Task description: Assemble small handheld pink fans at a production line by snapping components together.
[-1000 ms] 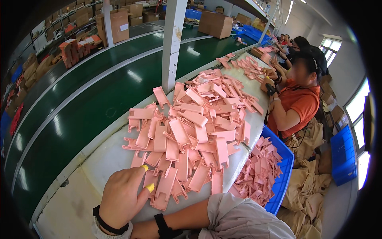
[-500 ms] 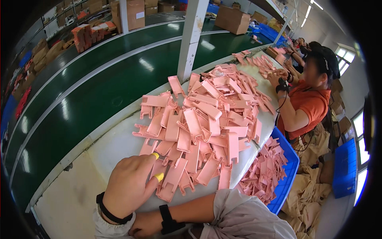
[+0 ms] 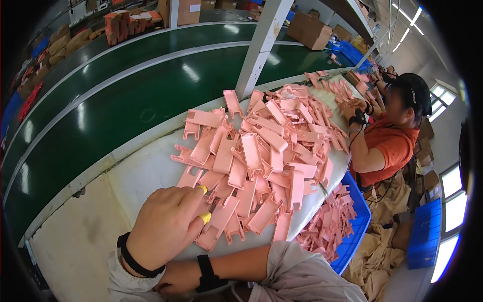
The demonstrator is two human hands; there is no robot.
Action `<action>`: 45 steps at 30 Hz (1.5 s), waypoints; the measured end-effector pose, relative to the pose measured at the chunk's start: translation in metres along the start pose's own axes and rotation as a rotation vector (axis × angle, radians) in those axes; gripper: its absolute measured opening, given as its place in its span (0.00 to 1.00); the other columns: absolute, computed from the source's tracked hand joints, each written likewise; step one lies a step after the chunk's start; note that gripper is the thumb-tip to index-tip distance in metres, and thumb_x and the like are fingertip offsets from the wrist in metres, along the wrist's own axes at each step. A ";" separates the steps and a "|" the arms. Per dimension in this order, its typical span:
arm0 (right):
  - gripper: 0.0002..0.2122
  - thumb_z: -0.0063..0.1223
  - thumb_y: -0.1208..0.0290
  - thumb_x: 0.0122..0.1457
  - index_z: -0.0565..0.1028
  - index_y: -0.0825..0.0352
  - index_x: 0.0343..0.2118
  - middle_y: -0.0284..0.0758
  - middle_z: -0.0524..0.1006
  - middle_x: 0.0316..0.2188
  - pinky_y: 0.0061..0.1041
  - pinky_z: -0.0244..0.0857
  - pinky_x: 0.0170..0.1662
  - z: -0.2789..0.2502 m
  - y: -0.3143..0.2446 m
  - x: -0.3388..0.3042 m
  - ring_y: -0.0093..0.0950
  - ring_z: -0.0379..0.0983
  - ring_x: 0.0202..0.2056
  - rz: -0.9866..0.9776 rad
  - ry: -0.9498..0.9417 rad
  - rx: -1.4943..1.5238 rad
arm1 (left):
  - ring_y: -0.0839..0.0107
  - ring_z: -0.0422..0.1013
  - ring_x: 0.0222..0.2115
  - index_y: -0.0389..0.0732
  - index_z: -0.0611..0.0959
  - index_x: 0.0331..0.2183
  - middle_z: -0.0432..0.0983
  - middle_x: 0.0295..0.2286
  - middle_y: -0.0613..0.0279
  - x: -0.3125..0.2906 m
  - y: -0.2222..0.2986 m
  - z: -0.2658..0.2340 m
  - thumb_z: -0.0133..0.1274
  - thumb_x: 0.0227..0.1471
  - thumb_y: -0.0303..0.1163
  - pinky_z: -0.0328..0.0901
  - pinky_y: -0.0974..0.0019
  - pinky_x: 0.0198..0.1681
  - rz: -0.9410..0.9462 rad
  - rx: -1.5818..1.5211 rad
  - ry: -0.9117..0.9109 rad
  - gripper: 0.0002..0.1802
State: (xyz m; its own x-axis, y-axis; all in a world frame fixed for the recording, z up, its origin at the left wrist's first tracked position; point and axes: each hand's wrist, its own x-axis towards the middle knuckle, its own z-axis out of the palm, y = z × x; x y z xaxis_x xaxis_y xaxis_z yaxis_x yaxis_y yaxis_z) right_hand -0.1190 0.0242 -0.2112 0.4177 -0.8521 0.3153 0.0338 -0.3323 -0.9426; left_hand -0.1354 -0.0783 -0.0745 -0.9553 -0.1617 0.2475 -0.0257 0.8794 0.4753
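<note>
The left hand [image 3: 163, 229] rested curled at the near edge of the pink plastic parts pile [image 3: 261, 161] on the white surface [image 3: 146, 171], its yellow-capped fingers [image 3: 205, 218] touching the nearest piece [image 3: 217, 224], not visibly gripping it. The right hand [image 3: 176, 277] lay beneath the left wrist, its fingers hidden.

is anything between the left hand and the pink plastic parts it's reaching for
Nothing visible does. The left hand rests at the near edge of the pile of pink plastic parts, its yellow-capped fingertips already touching the nearest pieces. The right hand lies below it, crossing under the left wrist, away from the pile.
</note>
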 end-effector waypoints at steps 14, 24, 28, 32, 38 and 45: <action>0.07 0.49 0.74 0.47 0.73 0.69 0.30 0.38 0.75 0.32 0.29 0.63 0.43 -0.005 -0.002 0.001 0.35 0.70 0.37 0.092 -0.149 -0.025 | 0.56 0.69 0.33 0.37 0.72 0.39 0.73 0.32 0.54 0.001 0.001 0.000 0.56 0.39 0.28 0.63 0.60 0.38 0.003 0.005 0.010 0.21; 0.08 0.49 0.75 0.46 0.72 0.69 0.31 0.39 0.74 0.32 0.29 0.62 0.44 0.001 0.006 -0.001 0.35 0.70 0.37 0.106 -0.141 -0.024 | 0.55 0.69 0.32 0.36 0.72 0.38 0.73 0.30 0.52 0.002 0.001 0.001 0.56 0.38 0.28 0.63 0.59 0.37 0.019 -0.004 0.032 0.21; 0.08 0.48 0.72 0.45 0.75 0.68 0.27 0.40 0.76 0.26 0.30 0.65 0.37 0.003 0.006 0.000 0.36 0.72 0.31 0.035 -0.014 -0.022 | 0.55 0.69 0.32 0.36 0.72 0.38 0.73 0.30 0.52 0.002 0.001 0.000 0.56 0.38 0.28 0.63 0.59 0.37 0.009 -0.004 0.000 0.21; 0.08 0.48 0.72 0.45 0.75 0.69 0.26 0.40 0.76 0.26 0.30 0.65 0.37 -0.007 -0.009 0.002 0.36 0.72 0.31 0.105 -0.088 0.000 | 0.54 0.69 0.32 0.35 0.72 0.39 0.73 0.30 0.51 0.001 0.001 0.000 0.56 0.39 0.29 0.63 0.59 0.37 -0.019 -0.015 -0.002 0.21; 0.07 0.48 0.72 0.45 0.75 0.69 0.26 0.40 0.76 0.26 0.29 0.65 0.37 -0.005 -0.007 0.001 0.35 0.72 0.31 0.045 -0.041 -0.023 | 0.54 0.69 0.32 0.35 0.73 0.39 0.73 0.31 0.51 0.002 0.001 0.001 0.56 0.39 0.29 0.63 0.59 0.37 -0.002 -0.006 0.001 0.21; 0.07 0.48 0.72 0.45 0.75 0.69 0.26 0.40 0.76 0.26 0.29 0.65 0.37 -0.002 -0.002 0.001 0.35 0.72 0.31 0.044 -0.043 -0.039 | 0.54 0.69 0.32 0.35 0.73 0.39 0.73 0.31 0.51 0.001 0.001 0.002 0.56 0.39 0.29 0.63 0.59 0.37 0.004 0.005 0.023 0.21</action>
State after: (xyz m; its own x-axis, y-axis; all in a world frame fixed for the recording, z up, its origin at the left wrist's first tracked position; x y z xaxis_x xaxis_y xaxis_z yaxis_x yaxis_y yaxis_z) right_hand -0.1207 0.0230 -0.2090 0.4570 -0.8480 0.2683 -0.0199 -0.3113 -0.9501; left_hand -0.1373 -0.0766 -0.0751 -0.9483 -0.1682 0.2692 -0.0230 0.8822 0.4703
